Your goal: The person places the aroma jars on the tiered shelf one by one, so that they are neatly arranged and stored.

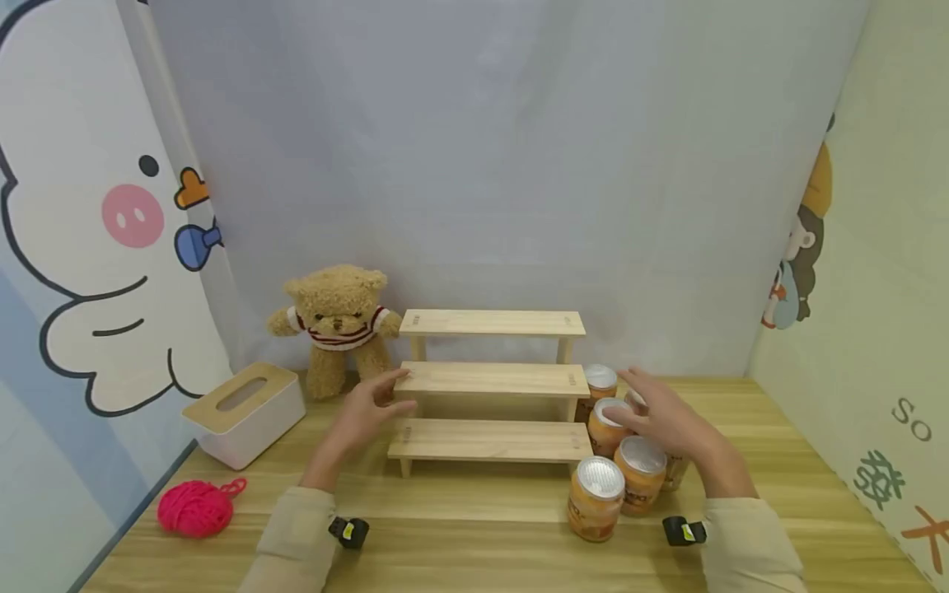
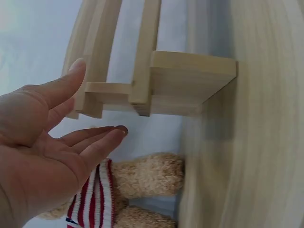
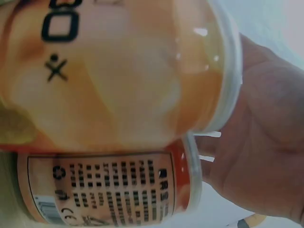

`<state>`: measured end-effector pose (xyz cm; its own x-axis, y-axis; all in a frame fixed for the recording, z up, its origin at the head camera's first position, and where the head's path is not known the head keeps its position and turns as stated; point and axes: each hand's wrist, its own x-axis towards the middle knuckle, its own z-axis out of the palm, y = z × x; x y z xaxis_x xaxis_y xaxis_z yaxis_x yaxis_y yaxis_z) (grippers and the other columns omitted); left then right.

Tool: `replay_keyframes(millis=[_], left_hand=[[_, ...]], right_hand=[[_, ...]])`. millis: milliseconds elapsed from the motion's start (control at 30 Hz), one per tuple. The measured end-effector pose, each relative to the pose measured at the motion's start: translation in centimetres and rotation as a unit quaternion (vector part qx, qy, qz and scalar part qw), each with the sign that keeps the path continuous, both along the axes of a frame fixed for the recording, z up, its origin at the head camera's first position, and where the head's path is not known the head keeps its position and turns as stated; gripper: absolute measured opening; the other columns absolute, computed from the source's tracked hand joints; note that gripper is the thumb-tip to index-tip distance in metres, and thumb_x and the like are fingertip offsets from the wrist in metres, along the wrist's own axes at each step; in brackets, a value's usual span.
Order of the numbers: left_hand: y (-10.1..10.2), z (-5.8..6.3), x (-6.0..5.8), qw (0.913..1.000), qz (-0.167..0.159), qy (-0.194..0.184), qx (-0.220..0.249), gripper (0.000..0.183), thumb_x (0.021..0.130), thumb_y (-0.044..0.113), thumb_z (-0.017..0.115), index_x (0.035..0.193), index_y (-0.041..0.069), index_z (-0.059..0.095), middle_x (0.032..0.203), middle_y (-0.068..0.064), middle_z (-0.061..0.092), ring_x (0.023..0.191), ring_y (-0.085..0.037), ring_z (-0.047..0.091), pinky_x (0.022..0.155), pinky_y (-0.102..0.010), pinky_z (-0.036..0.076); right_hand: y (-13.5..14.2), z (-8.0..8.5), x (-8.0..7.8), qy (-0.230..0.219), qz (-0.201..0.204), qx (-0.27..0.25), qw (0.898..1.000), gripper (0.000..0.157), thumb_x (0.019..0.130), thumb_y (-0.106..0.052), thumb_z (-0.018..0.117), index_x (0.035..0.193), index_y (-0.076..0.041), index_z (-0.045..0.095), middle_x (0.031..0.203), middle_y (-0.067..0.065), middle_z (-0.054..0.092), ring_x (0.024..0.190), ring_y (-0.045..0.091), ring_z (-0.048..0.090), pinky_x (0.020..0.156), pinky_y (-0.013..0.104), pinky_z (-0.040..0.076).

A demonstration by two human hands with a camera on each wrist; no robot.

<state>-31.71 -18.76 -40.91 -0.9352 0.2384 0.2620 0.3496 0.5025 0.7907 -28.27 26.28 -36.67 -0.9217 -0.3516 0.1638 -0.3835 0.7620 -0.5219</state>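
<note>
- Pale wood forms the three-step shelf (image 1: 489, 379), which stands on the table (image 1: 474, 548) before a plain grey curtain (image 1: 504, 165); its boards look bare.
- The left hand (image 1: 363, 418) is at the shelf's left end, wide, thumb well apart from the straight fingers, palm facing the boards and holding nothing. Whether a fingertip touches the wood, I cannot tell.
- The right hand (image 1: 661, 416) reaches over the jars at the shelf's right end, thumb and fingers spread wide. Its fingers are partly hidden behind jars in the right wrist view, so I cannot tell if it touches one.
- Orange jars with silvery lids stand upright in a cluster beside the shelf's right side. The front jar (image 1: 596, 502) is nearest the person; the others sit behind it and to its right, some partly covered by the right hand.
- A brown teddy bear (image 1: 337, 309) in a striped sweater stands behind the left hand, near the shelf.
- Farther left are a white tissue box (image 1: 255, 428) with a wooden lid and, nearer the person, a ball of bright pink yarn (image 1: 195, 511).
</note>
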Motion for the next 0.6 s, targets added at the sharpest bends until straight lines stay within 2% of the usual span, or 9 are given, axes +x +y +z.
replay_keyframes(millis=[133,233,267,333,467,500,600], left_hand=[[0.2,-0.7,-0.2,0.9990,-0.020,-0.003,0.039,0.054,0.096,0.009,0.068,0.147,-0.001,0.049,0.148,-0.024,0.046,0.127,-0.042,0.051,0.104,-0.053,0.047],[0.2,-1.0,-0.2,0.9974,-0.017,-0.013,0.069,0.051,0.099,0.011,0.065,0.147,0.003,0.051,0.136,-0.024,0.057,0.117,-0.038,0.059,0.096,-0.051,0.053],[0.3,-0.7,0.2,0.9967,-0.016,-0.018,0.077,0.050,0.100,0.011,0.064,0.147,0.002,0.050,0.130,-0.025,0.060,0.114,-0.038,0.060,0.093,-0.048,0.055],[0.3,-0.8,0.2,0.9953,-0.009,-0.027,0.092,0.047,0.101,0.013,0.062,0.146,0.003,0.051,0.121,-0.024,0.064,0.110,-0.036,0.062,0.088,-0.045,0.056],[0.4,-1.0,0.2,0.9917,0.016,-0.052,0.117,0.043,0.103,0.015,0.060,0.145,0.007,0.055,0.114,-0.019,0.066,0.108,-0.032,0.062,0.091,-0.041,0.056],[0.3,-1.5,-0.2,0.9908,0.021,-0.053,0.123,0.043,0.103,0.017,0.060,0.145,0.009,0.056,0.113,-0.018,0.065,0.107,-0.029,0.062,0.093,-0.042,0.055],[0.5,-1.7,-0.3,0.9888,0.028,-0.056,0.136,0.041,0.103,0.017,0.059,0.144,0.009,0.057,0.110,-0.017,0.066,0.104,-0.028,0.063,0.095,-0.045,0.055]], right_hand=[[1.1,-0.5,-0.5,0.008,-0.002,0.009,1.000,0.076,0.100,-0.040,0.062,0.150,0.010,0.034,0.150,0.036,0.033,0.135,0.053,0.036,0.108,0.066,0.034],[1.8,-0.9,-0.8,0.016,-0.009,0.013,1.000,0.072,0.099,-0.035,0.065,0.147,0.011,0.038,0.146,0.036,0.039,0.130,0.054,0.042,0.105,0.066,0.039],[2.0,-1.0,-0.9,0.019,-0.012,0.014,1.000,0.071,0.099,-0.034,0.065,0.146,0.012,0.039,0.145,0.037,0.040,0.129,0.054,0.043,0.104,0.066,0.039],[2.3,-1.2,-1.1,0.021,-0.021,0.013,0.999,0.070,0.099,-0.033,0.066,0.146,0.013,0.039,0.145,0.038,0.040,0.130,0.056,0.040,0.103,0.068,0.039],[2.7,-1.7,-1.4,0.012,-0.046,0.004,0.999,0.072,0.099,-0.033,0.066,0.146,0.013,0.037,0.145,0.039,0.037,0.130,0.058,0.038,0.102,0.069,0.038],[2.8,-1.8,-1.4,0.008,-0.053,0.003,0.999,0.074,0.099,-0.035,0.066,0.146,0.014,0.037,0.145,0.040,0.037,0.130,0.058,0.037,0.102,0.069,0.039],[3.1,-1.9,-1.4,-0.007,-0.074,-0.002,0.997,0.078,0.098,-0.040,0.066,0.148,0.012,0.036,0.141,0.040,0.041,0.126,0.058,0.043,0.096,0.068,0.044]])
